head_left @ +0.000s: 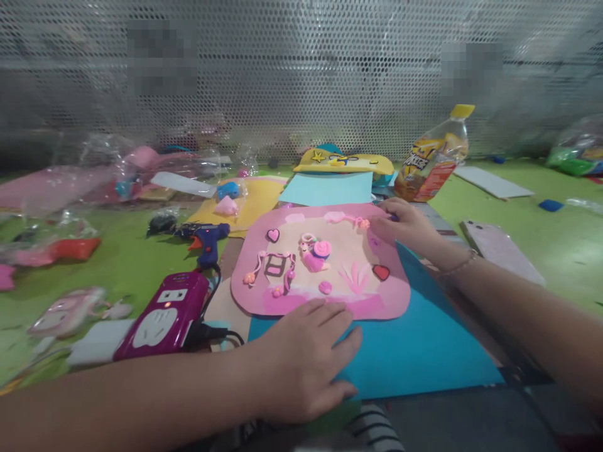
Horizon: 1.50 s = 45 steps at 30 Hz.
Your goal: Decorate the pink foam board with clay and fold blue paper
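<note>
A pink board (245, 263) with rounded corners and a cream middle lies on a blue sheet (424, 351). Clay pieces decorate it: a pink snail (313, 256), a small window frame (275, 265), a red heart (380, 272), a pink heart (273, 235) and a leafy pink plant (355, 276). My left hand (306, 358) rests at the board's near edge, palm down, fingers spread, holding nothing. At the upper right corner is my right hand (407, 226), fingers bent together over the edge. A dark blue bit shows between them; what it is I cannot tell.
To the left lie a blue glue gun (207, 243) and a purple power strip (164, 314) with cables. A drink bottle (433, 157) leans behind my right hand; a phone (502, 251) lies right. Yellow decorated board (343, 162) and perforated metal panel (301, 75) stand behind.
</note>
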Tool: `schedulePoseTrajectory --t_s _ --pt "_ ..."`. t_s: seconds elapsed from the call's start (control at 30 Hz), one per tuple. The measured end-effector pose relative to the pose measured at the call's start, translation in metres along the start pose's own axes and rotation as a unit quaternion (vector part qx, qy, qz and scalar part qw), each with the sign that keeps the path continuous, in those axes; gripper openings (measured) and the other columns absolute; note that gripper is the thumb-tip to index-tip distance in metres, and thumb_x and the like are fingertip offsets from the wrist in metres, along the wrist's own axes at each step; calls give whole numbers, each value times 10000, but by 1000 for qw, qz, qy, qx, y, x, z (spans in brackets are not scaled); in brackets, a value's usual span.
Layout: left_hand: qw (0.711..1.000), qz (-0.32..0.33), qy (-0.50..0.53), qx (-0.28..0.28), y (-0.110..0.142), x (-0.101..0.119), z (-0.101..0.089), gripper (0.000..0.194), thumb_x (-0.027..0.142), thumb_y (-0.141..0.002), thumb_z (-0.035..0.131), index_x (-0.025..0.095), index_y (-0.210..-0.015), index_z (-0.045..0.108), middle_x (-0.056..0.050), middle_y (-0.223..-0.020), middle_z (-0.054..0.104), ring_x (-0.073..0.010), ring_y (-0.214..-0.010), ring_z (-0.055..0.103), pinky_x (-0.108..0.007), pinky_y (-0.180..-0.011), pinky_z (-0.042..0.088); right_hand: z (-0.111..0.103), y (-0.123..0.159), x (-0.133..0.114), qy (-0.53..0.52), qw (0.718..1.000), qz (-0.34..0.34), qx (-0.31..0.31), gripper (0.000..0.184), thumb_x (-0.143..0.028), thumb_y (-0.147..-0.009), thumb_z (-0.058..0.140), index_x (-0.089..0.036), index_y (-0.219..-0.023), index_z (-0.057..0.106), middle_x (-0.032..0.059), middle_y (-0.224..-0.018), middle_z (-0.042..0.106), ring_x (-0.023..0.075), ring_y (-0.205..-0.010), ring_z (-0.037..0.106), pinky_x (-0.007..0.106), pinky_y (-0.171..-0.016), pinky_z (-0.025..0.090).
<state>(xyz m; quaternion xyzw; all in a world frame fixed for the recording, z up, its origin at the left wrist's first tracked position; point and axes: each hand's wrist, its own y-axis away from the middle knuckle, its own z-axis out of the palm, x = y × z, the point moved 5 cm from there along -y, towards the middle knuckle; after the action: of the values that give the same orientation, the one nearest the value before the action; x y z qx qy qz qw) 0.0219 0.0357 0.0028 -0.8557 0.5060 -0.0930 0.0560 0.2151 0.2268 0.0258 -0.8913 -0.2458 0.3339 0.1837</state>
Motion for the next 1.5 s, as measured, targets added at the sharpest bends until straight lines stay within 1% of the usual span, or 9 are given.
schedulePoseTrajectory --t_s 0.17,0.27,0.4,0.63,0.8,0.9,1.17,1.33,1.5 --pt "1000 0 10 -9 0 -1 1 553 473 -912 379 78 -1292 452 -206 -1278 506 -329 -1190 452 -474 -1003 344 -2 0 -2 -69 996 6 -55 292 -409 -768 596 -177 -603 532 -7 -651 443 132 -619 461 259 -547 360" --pt "1000 -6 12 -24 -1 -3 1 580 487 -913 367 73 -1313 436 -205 -1287 498 -339 -1194 451 -489 -1003 347 2 3 0 -181 978 58 -92 269 -434 -749 636 -182 -673 585 -9 -660 508 129 -594 478 252 -525 369" --pt "999 -24 9 -34 -1 -5 0 599 509 -906 367 75 -1314 436 -197 -1268 511 -334 -1162 475 -492 -977 376 13 14 0 -323 921 174 -129 313 -479 -712 687 -191 -834 657 12 -728 651 159 -602 574 267 -527 440" --pt "997 -56 16 -45 0 -6 1 622 533 -895 373 113 -1354 385 -177 -1315 475 -326 -1190 446 -502 -987 372 27 23 -14 -367 882 228 -189 328 -460 -807 630 -174 -960 680 50 -881 724 192 -759 672 293 -650 546" --pt "999 -35 31 -17 3 -4 -2 695 525 -897 389 173 -1461 185 -201 -1460 292 -370 -1333 284 -550 -1051 278 30 20 -4 -457 824 309 -132 172 -295 -827 637 -160 -926 677 51 -805 736 170 -649 687 265 -619 571" --pt "999 -21 25 -1 4 -1 -7 648 490 -919 364 178 -1460 190 -190 -1495 234 -363 -1370 211 -548 -1074 241 29 17 1 -476 806 340 -94 140 -203 -854 580 -145 -940 674 77 -862 739 181 -690 701 267 -628 585" --pt "998 49 -7 51 5 7 -20 539 419 -947 300 159 -1419 278 -133 -1486 299 -263 -1404 154 -505 -1128 137 20 15 5 -463 801 377 -49 207 -230 -878 541 -139 -1040 633 99 -829 737 206 -653 701 296 -585 594" --pt "1000 20 8 -7 4 4 -12 543 421 -958 283 164 -1436 254 -154 -1497 268 -288 -1397 176 -553 -1106 169 9 6 12 -457 806 377 -10 155 -206 -885 527 -136 -986 622 90 -787 731 189 -596 686 292 -545 591" --pt "997 8 50 -63 2 0 -3 606 492 -941 335 165 -1444 242 -168 -1504 247 -297 -1398 175 -555 -1102 193 -11 -29 22 -454 815 359 13 139 -186 -899 504 -111 -934 615 90 -733 716 176 -568 672 285 -520 585"
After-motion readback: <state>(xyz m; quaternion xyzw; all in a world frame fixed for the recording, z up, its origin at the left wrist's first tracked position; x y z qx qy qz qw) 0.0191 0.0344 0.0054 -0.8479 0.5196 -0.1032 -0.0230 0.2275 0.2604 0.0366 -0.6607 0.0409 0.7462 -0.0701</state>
